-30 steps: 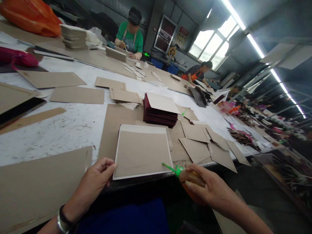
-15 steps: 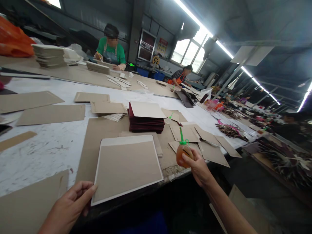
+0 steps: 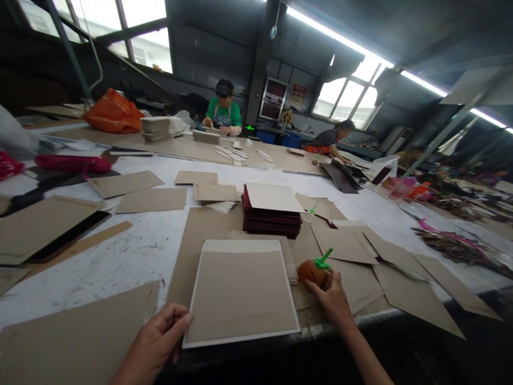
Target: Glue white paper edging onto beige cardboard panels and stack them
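Note:
My left hand (image 3: 162, 334) pinches the lower left edge of a grey-brown cardboard panel (image 3: 244, 294) with a pale border. The panel lies at the table's front edge, over other board. To its right, my right hand (image 3: 331, 297) is closed round a squeeze glue bottle (image 3: 311, 274) of orange-brown liquid with a green nozzle. The bottle tilts, its nozzle pointing up and to the right. Behind the panel stands a stack of dark red boards (image 3: 270, 216) with a pale sheet (image 3: 274, 197) on top.
Several loose cardboard pieces (image 3: 348, 243) spread to the right, some past the table edge. A smaller bottle with a green tip (image 3: 310, 214) stands beside the stack. More card pieces (image 3: 152, 200) lie left. Across the table, a person in green (image 3: 224, 109) works; another bends farther right.
My view has turned left. The glue bottle has gone from upright to tilted and sits lower, closer to the tabletop. My left hand keeps its hold on the panel's edge.

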The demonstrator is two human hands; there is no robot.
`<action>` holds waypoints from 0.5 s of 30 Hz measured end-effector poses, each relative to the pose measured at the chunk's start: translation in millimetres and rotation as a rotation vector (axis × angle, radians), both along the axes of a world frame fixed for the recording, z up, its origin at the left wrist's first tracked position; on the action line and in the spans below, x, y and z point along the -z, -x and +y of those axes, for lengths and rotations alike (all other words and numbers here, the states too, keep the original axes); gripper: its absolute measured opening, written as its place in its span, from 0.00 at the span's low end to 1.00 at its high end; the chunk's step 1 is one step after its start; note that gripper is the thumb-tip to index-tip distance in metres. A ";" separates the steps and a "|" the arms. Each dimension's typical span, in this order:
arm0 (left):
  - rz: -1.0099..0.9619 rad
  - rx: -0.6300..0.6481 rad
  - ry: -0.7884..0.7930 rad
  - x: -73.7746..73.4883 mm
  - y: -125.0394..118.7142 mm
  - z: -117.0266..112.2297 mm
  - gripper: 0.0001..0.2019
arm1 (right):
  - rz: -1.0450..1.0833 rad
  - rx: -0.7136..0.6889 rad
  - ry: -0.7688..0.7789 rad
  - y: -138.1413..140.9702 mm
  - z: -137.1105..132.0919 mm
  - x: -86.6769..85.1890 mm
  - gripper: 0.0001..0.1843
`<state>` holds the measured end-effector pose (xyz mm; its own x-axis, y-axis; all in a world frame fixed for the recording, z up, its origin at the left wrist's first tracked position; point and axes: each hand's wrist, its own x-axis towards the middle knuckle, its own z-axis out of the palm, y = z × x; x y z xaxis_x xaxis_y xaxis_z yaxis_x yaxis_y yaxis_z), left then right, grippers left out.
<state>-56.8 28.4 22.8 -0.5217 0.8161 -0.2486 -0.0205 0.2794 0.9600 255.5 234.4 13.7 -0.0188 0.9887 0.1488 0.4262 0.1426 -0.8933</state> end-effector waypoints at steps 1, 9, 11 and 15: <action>-0.015 0.019 0.005 1.5 2.3 -0.4 0.24 | -0.017 -0.011 -0.005 -3.8 -3.8 -0.4 0.38; 0.103 0.026 0.140 -34.9 24.5 -12.8 0.33 | -0.280 0.197 0.046 -36.6 -58.7 -29.7 0.32; 0.162 0.007 0.169 -46.4 33.8 -9.5 0.35 | -0.319 0.160 -0.008 -34.3 -67.7 -40.8 0.27; 0.306 0.009 0.132 -57.6 55.6 10.6 0.32 | -0.382 0.082 -0.050 -23.6 -69.4 -53.4 0.20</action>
<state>-112.4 39.0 80.4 -0.5810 0.7926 -0.1850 0.2666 0.4001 0.8768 279.2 165.0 67.1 -0.0035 0.9809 0.1944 0.7387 0.1335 -0.6607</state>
